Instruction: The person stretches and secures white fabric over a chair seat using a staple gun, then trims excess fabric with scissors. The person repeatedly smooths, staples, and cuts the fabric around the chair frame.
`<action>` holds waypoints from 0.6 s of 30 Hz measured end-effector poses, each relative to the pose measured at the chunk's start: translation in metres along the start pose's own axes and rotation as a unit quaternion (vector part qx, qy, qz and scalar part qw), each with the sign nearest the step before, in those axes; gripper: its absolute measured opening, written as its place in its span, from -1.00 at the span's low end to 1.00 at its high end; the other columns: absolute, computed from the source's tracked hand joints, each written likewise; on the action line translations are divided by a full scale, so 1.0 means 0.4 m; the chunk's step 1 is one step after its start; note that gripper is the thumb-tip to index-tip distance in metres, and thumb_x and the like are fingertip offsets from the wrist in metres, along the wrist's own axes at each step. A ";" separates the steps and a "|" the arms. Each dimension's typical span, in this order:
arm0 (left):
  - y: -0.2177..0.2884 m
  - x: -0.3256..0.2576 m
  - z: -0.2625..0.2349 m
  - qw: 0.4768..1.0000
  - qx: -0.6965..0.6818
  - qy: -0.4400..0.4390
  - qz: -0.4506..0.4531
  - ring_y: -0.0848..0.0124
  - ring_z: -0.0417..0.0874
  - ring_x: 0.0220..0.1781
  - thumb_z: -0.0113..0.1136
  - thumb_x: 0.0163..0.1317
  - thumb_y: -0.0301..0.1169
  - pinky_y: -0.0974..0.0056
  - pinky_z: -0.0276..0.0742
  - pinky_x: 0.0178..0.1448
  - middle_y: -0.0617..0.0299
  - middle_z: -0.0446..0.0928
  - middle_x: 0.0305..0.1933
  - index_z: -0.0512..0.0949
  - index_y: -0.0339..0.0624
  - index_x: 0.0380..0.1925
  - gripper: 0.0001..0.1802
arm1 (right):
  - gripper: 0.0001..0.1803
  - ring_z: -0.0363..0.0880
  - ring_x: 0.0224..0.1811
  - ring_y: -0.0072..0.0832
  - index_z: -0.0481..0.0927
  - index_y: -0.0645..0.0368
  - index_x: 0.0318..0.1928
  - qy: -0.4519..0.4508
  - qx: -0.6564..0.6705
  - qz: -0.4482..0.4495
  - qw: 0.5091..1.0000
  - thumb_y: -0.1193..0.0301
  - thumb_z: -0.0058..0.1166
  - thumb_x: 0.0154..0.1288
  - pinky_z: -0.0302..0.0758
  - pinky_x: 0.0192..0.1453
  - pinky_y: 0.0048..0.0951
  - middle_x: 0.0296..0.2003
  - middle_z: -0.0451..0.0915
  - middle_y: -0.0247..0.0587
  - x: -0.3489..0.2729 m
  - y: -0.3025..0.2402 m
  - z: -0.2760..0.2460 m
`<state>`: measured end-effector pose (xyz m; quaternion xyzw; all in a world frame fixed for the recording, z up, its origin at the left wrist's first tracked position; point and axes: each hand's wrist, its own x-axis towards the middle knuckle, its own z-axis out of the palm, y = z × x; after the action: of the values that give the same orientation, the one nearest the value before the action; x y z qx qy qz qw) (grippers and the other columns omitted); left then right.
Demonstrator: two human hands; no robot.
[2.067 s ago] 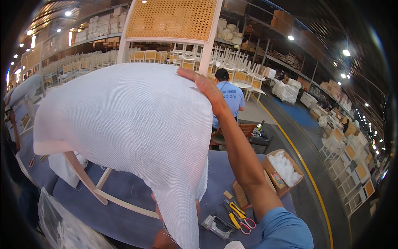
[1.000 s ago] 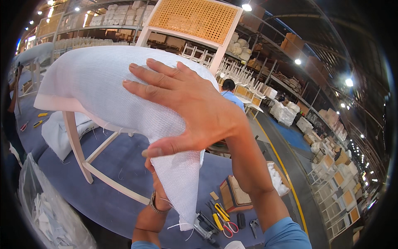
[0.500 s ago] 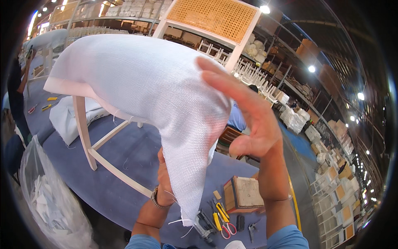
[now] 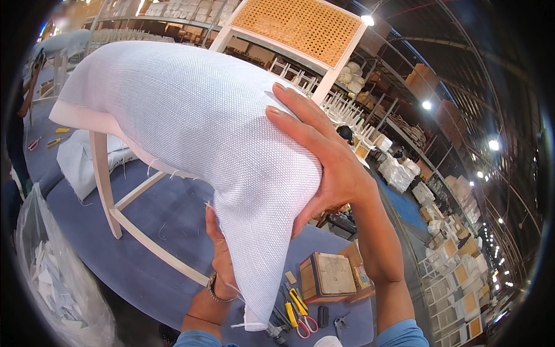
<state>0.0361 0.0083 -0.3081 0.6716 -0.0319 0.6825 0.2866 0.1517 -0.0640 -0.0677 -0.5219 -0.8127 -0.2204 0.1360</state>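
Note:
Pale blue-white woven fabric [image 4: 167, 98] drapes over the seat of a wooden chair [image 4: 103, 179], its loose corner hanging toward me in a tapering flap with frayed threads. Spread across the seat's near right corner, my right hand [image 4: 332, 159] lies on the fabric, fingers stretched over the top and thumb down the side. My left hand [image 4: 222, 254] is at the flap's left edge, below the seat. Its thumb shows there, while the fabric hides the other fingers, which appear closed on the flap. The chair's cane backrest [image 4: 298, 29] rises behind the seat.
The chair stands on a grey-blue covered table [image 4: 156, 289]. Near its front edge lie yellow-handled cutters [image 4: 295, 306], red-handled scissors [image 4: 306, 327] and a wooden box [image 4: 329, 274]. A clear bag of scraps [image 4: 58, 283] hangs at left. Stacked chairs [image 4: 457, 289] stand at right.
My right hand has come down from just off the seat corner onto the fabric, its thumb now against the side. The view has shifted slightly; my left hand stays at the flap.

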 end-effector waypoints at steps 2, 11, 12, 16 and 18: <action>0.003 -0.002 -0.008 0.999 0.026 -0.001 -0.019 0.20 0.62 0.24 0.44 0.09 -0.37 -0.25 -0.07 0.60 0.16 0.71 -0.01 0.71 -0.11 -0.10 -0.67 | 0.49 0.06 0.56 0.15 0.36 -0.16 0.46 0.013 0.003 0.010 1.000 -0.34 0.54 -0.73 -0.06 0.51 0.41 0.53 0.14 -0.05 0.001 -0.003 0.014; 0.013 -0.027 0.028 0.982 0.025 0.138 -0.129 0.23 0.49 0.34 0.58 -0.06 -0.40 -0.14 -0.03 0.63 0.13 0.57 0.13 0.46 -0.16 0.19 -0.24 | 0.34 0.14 0.55 0.03 0.43 0.00 0.40 0.024 -0.038 0.059 0.997 -0.20 0.53 -0.60 -0.08 0.58 0.22 0.48 0.25 -0.03 0.002 -0.031 0.021; 0.047 -0.002 0.050 0.964 -0.009 0.176 -0.201 0.24 0.49 0.32 0.61 -0.10 -0.41 -0.09 0.02 0.62 0.13 0.53 0.18 0.39 -0.18 0.26 -0.13 | 0.32 0.14 0.55 0.02 0.44 -0.02 0.40 0.027 -0.037 0.072 0.996 -0.15 0.53 -0.59 -0.08 0.58 0.23 0.48 0.26 -0.05 -0.004 -0.030 0.028; 0.095 0.058 0.058 0.898 -0.073 0.268 -0.340 0.25 0.45 0.34 0.65 -0.16 -0.45 0.12 0.29 0.53 0.13 0.36 0.34 0.20 -0.20 0.37 0.07 | 0.27 0.22 0.52 -0.03 0.43 -0.07 0.40 0.052 -0.042 0.076 0.995 0.02 0.47 -0.62 -0.03 0.56 0.22 0.46 0.30 -0.11 -0.006 -0.036 0.038; 0.100 0.074 0.052 0.908 -0.115 0.245 -0.319 0.26 0.42 0.37 0.64 -0.09 -0.42 0.21 0.40 0.43 0.08 0.33 0.35 0.20 -0.18 0.39 0.04 | 0.26 0.27 0.49 -0.04 0.43 -0.07 0.40 0.069 -0.044 0.071 0.994 0.07 0.46 -0.62 0.03 0.54 0.24 0.44 0.33 -0.10 -0.014 -0.030 0.041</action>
<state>0.0393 -0.0237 -0.2647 0.4194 0.1771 0.6894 0.5635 0.1433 -0.0647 -0.0871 -0.5674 -0.7519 -0.2808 0.1842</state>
